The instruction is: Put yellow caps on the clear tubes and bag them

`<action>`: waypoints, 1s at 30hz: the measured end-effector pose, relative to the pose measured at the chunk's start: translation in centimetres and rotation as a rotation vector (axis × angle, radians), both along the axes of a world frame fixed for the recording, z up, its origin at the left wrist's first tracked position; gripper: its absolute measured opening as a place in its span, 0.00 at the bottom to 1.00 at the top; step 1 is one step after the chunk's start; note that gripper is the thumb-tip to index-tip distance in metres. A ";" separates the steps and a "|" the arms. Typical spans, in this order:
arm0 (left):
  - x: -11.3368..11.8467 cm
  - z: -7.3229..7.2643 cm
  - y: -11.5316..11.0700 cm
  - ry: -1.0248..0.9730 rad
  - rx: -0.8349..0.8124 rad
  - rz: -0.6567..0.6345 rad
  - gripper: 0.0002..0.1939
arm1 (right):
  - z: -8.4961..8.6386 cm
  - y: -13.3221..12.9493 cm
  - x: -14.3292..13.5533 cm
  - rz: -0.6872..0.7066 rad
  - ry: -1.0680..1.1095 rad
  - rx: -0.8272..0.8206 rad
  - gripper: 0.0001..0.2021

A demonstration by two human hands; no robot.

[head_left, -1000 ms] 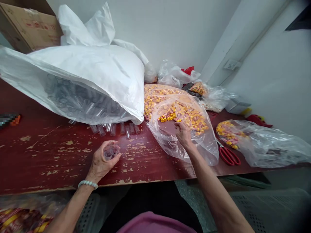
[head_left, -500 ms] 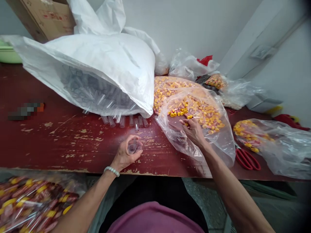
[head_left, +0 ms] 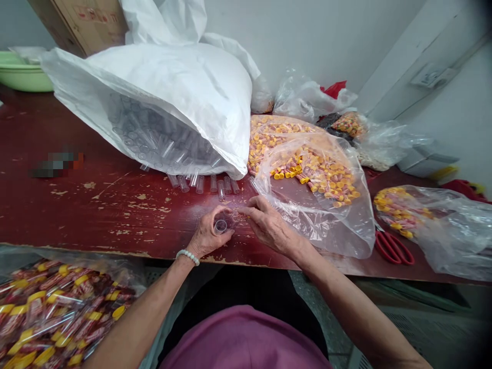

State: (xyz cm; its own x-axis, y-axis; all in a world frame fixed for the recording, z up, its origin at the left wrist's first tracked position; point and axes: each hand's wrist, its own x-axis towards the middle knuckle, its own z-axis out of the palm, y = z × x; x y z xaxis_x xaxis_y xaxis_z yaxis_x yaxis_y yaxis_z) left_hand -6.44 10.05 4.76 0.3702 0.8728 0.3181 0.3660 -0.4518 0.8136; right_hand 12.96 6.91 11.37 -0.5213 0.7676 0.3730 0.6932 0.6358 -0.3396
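Note:
My left hand point(head_left: 210, 231), with a beaded bracelet at the wrist, is wrapped round clear plastic tubes point(head_left: 221, 225) above the red table point(head_left: 126, 225). Close on its right, my right hand point(head_left: 269, 223) pinches a small item, with a yellow bit and a pinkish part, near the tube openings. Loose clear tubes point(head_left: 200, 184) lie beyond the hands at the mouth of a large white sack point(head_left: 184, 77) full of such tubes. Right of the sack, an open plastic bag point(head_left: 326, 236) holds many yellow-capped pink pieces point(head_left: 319, 169).
Red-handled scissors point(head_left: 394, 247) lie at the right beside another bag of yellow-capped pieces point(head_left: 403, 210). At lower left is a bag of filled, yellow-capped tubes point(head_left: 57, 318). A green basin point(head_left: 23, 74), a cardboard box point(head_left: 92, 23) and a blurred object point(head_left: 57, 163) are at the left.
My right hand has moved left from the yellow-capped pieces to beside my left hand, carrying a small piece. My left hand still holds the tubes. The view has shifted slightly.

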 end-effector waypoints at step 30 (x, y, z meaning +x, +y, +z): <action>0.2 -0.5 0.1 -0.039 -0.098 0.015 0.20 | -4.4 11.8 15.1 -1.040 0.025 -0.051 0.16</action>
